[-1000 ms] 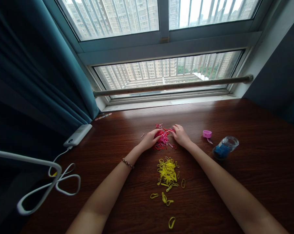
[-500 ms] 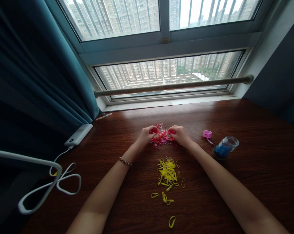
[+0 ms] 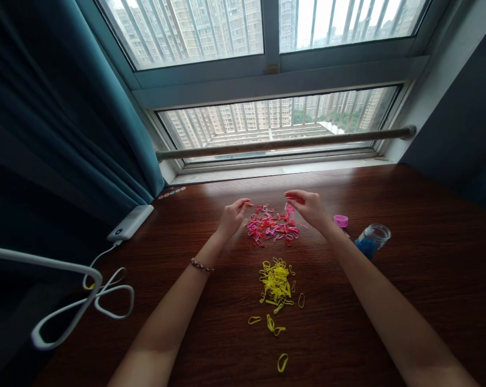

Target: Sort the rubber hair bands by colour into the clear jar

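A loose pile of pink and red rubber bands (image 3: 270, 226) lies on the brown wooden table (image 3: 210, 349). At its left edge is my left hand (image 3: 233, 216), fingers apart and holding nothing. My right hand (image 3: 308, 207) hovers over the pile's right side, with pink bands (image 3: 290, 209) hanging from its pinched fingertips. Nearer to me is a heap of yellow rubber bands (image 3: 276, 282), with several single yellow ones below it.
Right of my right hand stand a small pink ring-shaped item (image 3: 341, 221) and a tilted glass jar (image 3: 374, 240) with blue contents. On the left are a white device (image 3: 130, 222), its cable and a white tube. A window is beyond the table.
My hands have moved apart, the left one opening and shifting left, the right one rising to the right with pink bands. The pink and red pile is more spread out.
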`<state>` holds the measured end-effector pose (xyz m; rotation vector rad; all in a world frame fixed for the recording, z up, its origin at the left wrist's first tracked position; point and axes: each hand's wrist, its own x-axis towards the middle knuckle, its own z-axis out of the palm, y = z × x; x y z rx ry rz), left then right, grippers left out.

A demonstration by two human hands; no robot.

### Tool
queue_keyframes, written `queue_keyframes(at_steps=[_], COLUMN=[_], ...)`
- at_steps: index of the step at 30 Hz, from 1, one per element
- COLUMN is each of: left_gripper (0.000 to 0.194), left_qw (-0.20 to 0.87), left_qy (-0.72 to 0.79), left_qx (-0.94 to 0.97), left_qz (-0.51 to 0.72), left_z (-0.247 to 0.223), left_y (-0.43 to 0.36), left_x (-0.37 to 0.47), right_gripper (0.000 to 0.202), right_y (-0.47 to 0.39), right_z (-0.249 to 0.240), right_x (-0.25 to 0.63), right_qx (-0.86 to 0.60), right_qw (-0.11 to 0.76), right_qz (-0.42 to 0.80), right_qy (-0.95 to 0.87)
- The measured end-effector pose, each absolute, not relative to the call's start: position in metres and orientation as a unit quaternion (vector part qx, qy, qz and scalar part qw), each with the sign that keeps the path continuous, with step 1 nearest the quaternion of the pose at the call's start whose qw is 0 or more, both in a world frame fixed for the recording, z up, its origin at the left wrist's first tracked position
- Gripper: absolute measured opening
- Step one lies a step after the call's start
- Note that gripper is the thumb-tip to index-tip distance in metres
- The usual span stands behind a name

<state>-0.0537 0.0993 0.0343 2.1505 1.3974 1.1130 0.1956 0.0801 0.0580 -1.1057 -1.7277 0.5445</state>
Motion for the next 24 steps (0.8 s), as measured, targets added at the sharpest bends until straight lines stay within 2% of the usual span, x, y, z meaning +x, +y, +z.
queue_keyframes(at_steps=[5,10,16,20,24], left_gripper=[0.024,0.023,0.029,0.043,0.046], left_qw=[0.109,0.129,0.199,0.212,0.228], left_qy=[0.461,0.424,0.420,0.446,0.440], left_qx=[0.804,0.837,0.859,0.848,0.847], left_qz=[0.359,0.320,0.215,0.192,0.192], left_z=[0.048,0.055,0.028,0.004,-0.001], left_y=[0.088,0.050,-0.029,-0.064,-0.077], left_x=[-0.044,-0.032,-0.040,-0.039,-0.028], right_gripper=[0.018,0.013,0.014,0.026,0.046], right_y=[0.070,0.046,-0.019,-0.058,-0.076], right_z=[0.075,0.088,0.065,0.025,0.000], right_x=[0.195,0.197,0.202,0.192,0.176], right_qx=[-0.450,-0.478,-0.458,-0.457,-0.429], right_qw=[0.510,0.497,0.374,0.304,0.248], right_qz=[0.185,0.158,0.189,0.218,0.211], right_qy=[-0.709,-0.707,-0.784,-0.807,-0.843])
